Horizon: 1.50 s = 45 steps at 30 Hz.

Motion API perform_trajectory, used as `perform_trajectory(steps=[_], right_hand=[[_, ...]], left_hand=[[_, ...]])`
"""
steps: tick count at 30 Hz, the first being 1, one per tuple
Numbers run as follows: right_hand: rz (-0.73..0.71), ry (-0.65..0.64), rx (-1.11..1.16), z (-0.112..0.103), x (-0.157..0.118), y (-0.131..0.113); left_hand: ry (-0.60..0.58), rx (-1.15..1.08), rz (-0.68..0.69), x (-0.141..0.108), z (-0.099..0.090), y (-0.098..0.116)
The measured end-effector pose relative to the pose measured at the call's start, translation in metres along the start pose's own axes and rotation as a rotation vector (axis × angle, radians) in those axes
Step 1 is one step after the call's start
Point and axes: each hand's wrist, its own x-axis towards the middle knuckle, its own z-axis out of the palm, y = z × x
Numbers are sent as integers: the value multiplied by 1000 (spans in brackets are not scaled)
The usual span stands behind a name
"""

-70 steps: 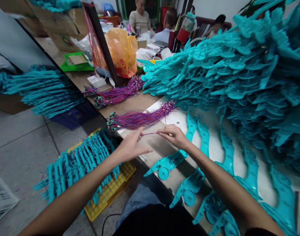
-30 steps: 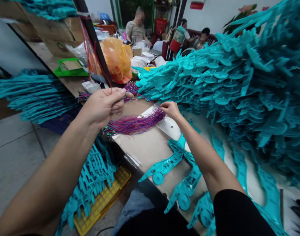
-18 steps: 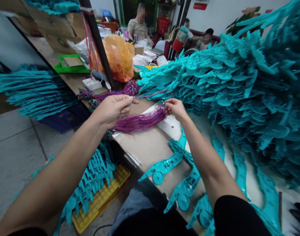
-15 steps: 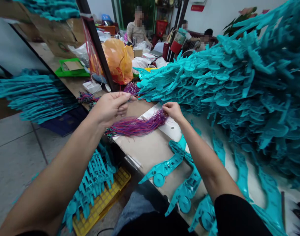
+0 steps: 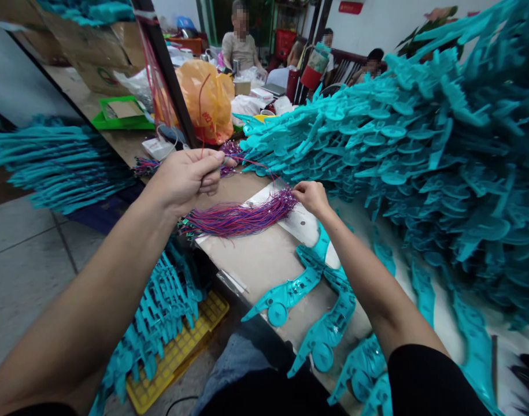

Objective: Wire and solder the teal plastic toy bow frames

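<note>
Left hand [image 5: 184,176]: thumb and forefinger closed in a pinch on a thin wire [image 5: 259,164], its slack curving toward the right end of the wire bundle [image 5: 242,221]; so fine a grip presumably suits so slender a strand. Right hand [image 5: 311,197]: fingertips drawn narrow at that same end; cannot tell whether they grip a strand. Bundle lies on the bench [image 5: 233,260], strands roughly parallel, likely so single ones separate readily. Appearance: red, blue and purple strands, pale tips at the right end, dark and green bits at the left. On the bundle's near side, teal pieces [image 5: 290,294] in a loose row, probably for easy reach; beyond its right end, a teal heap [image 5: 377,127].
</note>
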Motion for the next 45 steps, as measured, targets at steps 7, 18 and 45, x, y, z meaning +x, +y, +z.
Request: perform_trajectory(steps=[7,18,45], right_hand=[[129,-80,385,3,-6,-5],[150,-39,641,-14,10,-6],[55,108,1051,-28,20,-32]], left_hand=[[-6,-7,-17,-2,7,-5],[-34,-9,-43,-1,7,-13],[-3,85,226,43,-5,81]])
